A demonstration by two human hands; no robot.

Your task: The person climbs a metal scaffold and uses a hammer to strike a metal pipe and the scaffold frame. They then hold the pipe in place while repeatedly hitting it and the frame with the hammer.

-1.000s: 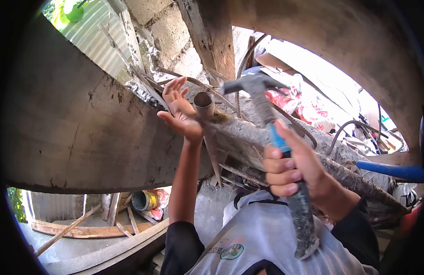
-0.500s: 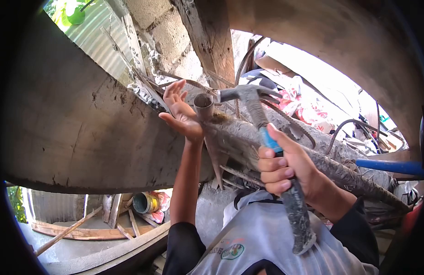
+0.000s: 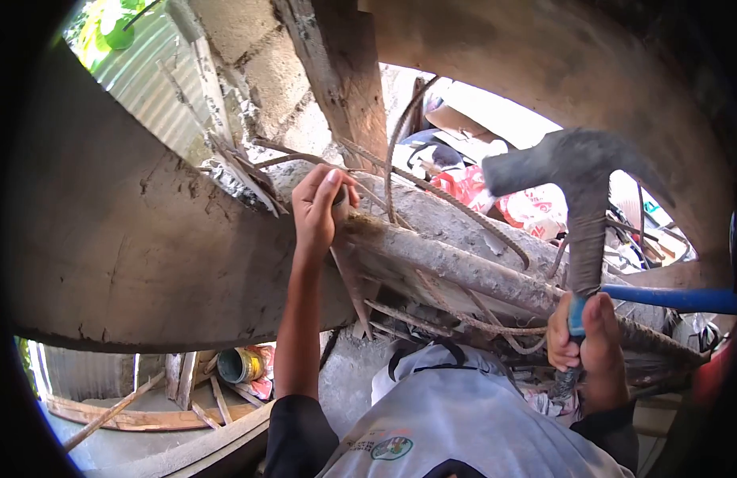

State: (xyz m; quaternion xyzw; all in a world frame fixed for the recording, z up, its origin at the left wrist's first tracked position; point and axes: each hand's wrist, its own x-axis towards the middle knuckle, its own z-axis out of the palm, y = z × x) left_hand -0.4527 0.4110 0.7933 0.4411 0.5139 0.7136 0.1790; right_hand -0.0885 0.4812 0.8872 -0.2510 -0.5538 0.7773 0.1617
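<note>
My left hand (image 3: 319,209) is closed around the upper end of a short grey pipe (image 3: 341,205) at the middle of the view. That pipe stands beside a long, mortar-crusted bar (image 3: 464,267) running down to the right. In my right hand (image 3: 585,342), at the lower right, a claw hammer (image 3: 587,215) is held upright by its blue and black handle. The hammer's head points left, its claw right, well apart from the pipe.
Bent rebar (image 3: 456,203) crosses the rough concrete. A wooden post (image 3: 344,88) rises behind the left hand. Large curved boards (image 3: 161,255) flank both sides. A blue pipe (image 3: 671,299) lies at right, and a bucket (image 3: 239,365) rests at lower left.
The left hand has gone from open beside the pipe to closed around it. The right hand has moved right and down, carrying the hammer away from the pipe, with its head now higher.
</note>
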